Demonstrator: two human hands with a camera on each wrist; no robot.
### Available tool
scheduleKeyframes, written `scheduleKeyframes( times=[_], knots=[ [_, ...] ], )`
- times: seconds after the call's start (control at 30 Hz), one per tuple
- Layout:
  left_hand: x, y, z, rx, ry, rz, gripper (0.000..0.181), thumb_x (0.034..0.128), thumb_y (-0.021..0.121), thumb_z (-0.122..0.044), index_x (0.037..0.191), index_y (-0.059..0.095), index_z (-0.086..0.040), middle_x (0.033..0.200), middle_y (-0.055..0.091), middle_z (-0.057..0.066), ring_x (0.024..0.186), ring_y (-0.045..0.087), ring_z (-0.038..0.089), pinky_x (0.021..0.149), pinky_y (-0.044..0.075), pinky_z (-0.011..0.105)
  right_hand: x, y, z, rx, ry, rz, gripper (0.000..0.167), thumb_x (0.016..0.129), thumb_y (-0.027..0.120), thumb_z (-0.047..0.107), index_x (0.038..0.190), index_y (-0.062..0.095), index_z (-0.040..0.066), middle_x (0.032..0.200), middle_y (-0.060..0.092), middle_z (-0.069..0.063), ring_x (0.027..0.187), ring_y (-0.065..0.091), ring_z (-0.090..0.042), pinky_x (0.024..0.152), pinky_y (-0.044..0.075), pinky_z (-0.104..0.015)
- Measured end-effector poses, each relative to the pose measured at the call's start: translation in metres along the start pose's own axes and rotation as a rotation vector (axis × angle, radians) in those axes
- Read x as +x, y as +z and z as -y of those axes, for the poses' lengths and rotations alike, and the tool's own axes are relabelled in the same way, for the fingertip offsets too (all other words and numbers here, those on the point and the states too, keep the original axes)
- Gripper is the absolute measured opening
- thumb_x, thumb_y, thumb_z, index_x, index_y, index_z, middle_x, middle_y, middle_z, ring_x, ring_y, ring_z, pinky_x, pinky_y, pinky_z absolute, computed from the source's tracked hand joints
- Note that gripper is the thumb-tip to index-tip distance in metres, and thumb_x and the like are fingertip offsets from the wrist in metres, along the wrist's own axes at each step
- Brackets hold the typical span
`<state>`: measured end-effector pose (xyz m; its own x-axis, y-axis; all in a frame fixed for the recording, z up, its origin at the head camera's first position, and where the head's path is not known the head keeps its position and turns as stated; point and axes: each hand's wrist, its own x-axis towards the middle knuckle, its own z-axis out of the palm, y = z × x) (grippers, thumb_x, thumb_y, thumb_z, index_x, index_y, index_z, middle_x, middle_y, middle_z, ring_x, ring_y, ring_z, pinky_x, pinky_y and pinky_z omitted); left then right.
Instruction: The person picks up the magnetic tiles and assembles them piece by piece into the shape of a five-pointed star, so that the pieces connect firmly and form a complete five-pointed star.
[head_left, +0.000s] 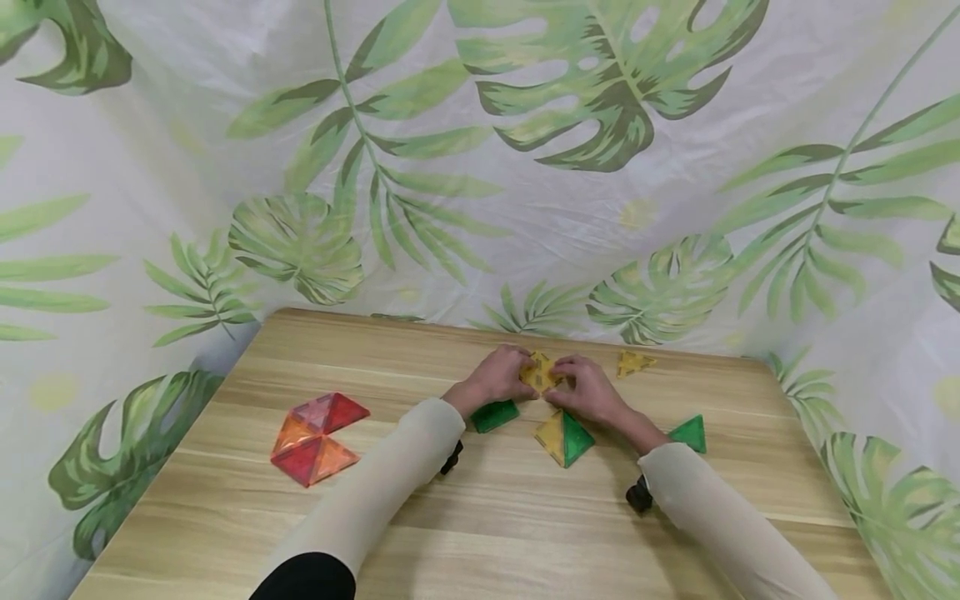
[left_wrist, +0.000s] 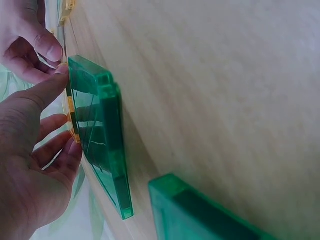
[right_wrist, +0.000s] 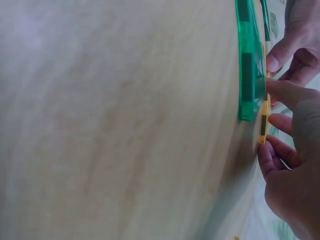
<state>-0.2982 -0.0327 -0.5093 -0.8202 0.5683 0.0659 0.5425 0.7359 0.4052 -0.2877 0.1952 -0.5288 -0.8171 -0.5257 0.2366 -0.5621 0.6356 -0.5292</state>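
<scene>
Near the far edge of the table, my left hand (head_left: 501,377) and right hand (head_left: 588,392) face each other with yellow magnetic tiles (head_left: 540,372) between them. My left thumb and fingertips pinch the yellow edge (left_wrist: 70,107) on one side. In the right wrist view, my right fingers grip the other yellow edge (right_wrist: 263,122). Just below my left hand lie green tiles (head_left: 495,416). Below my right hand, a yellow triangle (head_left: 551,437) and a green triangle (head_left: 577,439) lie side by side as a diamond. How the held pieces join is partly hidden by the fingers.
Red, pink and orange triangles (head_left: 309,460) form a partial wheel on the left. A green triangle (head_left: 690,433) lies beside the right forearm, and yellow triangles (head_left: 635,362) sit at the back right. A leaf-print cloth (head_left: 555,217) hangs behind the wooden table (head_left: 225,500).
</scene>
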Motion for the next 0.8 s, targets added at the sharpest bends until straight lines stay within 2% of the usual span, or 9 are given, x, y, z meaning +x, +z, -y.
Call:
scheduleKeyframes(
  times=[0.17, 0.37, 0.6, 0.8],
  knots=[
    [-0.001, 0.000, -0.001, 0.009, -0.001, -0.001, 0.054, 0.0890, 0.088, -0.032, 0.131, 0.073, -0.001, 0.142, 0.065, 0.019, 0.133, 0.061, 0.037, 0.113, 0.049, 0.042, -0.009, -0.007, 0.001, 0.018, -0.001, 0.000, 0.034, 0.093, 0.083, 0.017, 0.119, 0.076, -0.003, 0.130, 0.068, -0.024, 0.118, 0.066, -0.041, 0.099, 0.055, -0.058],
    [0.001, 0.000, -0.010, -0.004, -0.024, -0.003, 0.062, 0.0934, 0.083, -0.038, 0.142, 0.065, -0.004, 0.152, 0.058, 0.017, 0.143, 0.052, 0.035, 0.118, 0.045, 0.044, -0.027, -0.024, -0.009, -0.009, 0.004, -0.019, 0.031, 0.096, 0.079, 0.013, 0.122, 0.075, -0.005, 0.132, 0.067, -0.026, 0.116, 0.068, -0.042, 0.096, 0.058, -0.057],
    [0.016, 0.002, -0.034, 0.014, 0.087, -0.002, 0.068, 0.0984, 0.077, -0.040, 0.154, 0.054, -0.008, 0.163, 0.047, 0.015, 0.149, 0.047, 0.031, 0.120, 0.042, 0.042, -0.059, -0.056, -0.026, -0.058, 0.019, -0.082, 0.028, 0.094, 0.078, 0.005, 0.119, 0.075, -0.008, 0.128, 0.068, -0.028, 0.114, 0.068, -0.045, 0.090, 0.060, -0.056],
    [0.031, 0.010, -0.060, 0.069, 0.133, 0.050, 0.070, 0.1030, 0.068, -0.047, 0.160, 0.047, -0.012, 0.168, 0.041, 0.011, 0.153, 0.041, 0.025, 0.124, 0.036, 0.037, -0.094, -0.079, -0.040, -0.134, 0.036, -0.144, 0.024, 0.093, 0.080, 0.004, 0.114, 0.077, -0.007, 0.124, 0.071, -0.027, 0.111, 0.069, -0.046, 0.085, 0.061, -0.059]
  ],
)
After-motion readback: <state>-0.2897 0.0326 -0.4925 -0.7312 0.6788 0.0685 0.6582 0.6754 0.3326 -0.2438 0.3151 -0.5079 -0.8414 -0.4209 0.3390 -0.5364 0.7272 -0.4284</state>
